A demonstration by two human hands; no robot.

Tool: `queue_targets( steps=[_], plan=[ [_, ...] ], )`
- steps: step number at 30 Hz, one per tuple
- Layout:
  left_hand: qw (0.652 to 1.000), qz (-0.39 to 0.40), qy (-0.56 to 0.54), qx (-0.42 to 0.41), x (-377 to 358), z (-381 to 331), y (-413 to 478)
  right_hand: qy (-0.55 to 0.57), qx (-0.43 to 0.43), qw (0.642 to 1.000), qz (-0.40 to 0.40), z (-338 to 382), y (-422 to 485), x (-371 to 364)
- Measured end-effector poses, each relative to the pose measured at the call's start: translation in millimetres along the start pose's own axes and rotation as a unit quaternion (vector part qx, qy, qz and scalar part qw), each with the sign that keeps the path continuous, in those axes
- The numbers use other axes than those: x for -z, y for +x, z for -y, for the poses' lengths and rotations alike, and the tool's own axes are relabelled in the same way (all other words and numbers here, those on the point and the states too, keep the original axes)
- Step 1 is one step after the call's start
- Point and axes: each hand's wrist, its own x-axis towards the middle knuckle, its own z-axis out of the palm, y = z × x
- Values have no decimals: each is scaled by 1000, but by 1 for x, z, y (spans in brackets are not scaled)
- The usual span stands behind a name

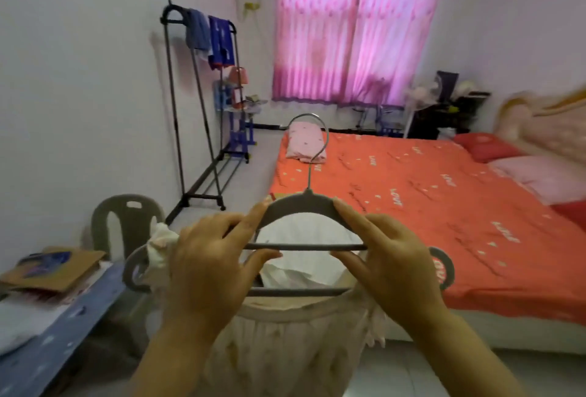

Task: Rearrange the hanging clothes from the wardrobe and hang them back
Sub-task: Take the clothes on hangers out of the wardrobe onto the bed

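Left grip (215, 257) and right grip (390, 257) each pinch grey hanger (304, 203) mid-air beside the bed (412, 190). Cream dress (285, 349) sits bunched toward its left end; any tilt likely sheds it.

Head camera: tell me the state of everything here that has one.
hanger: upright, hook up, held in both hands.
cream garment: hanging from the hanger.
left hand: grips the hanger.
right hand: grips the hanger.
curtains: drawn closed.
clothes rack: blue clothes draped on top.
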Motion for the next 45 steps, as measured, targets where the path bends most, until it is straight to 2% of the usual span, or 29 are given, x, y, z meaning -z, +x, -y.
queue_targets(
  steps=[11, 22, 31, 45],
  plan=[
    [986, 42, -138, -86, -189, -114, 78, -145, -92, 985, -21, -188, -49, 55],
    [975, 99, -175, -97, -365, -211, 167, -154, -114, 981, -10, -405, -45, 78],
    [965, 127, -210, -96, -499, -222, 229, -161, -141, 977, 3, -540, -25, 38],
    [963, 142, -219, -67, -728, -175, 339, -164, -164, 972, 36, -746, 56, -85]
  ],
)
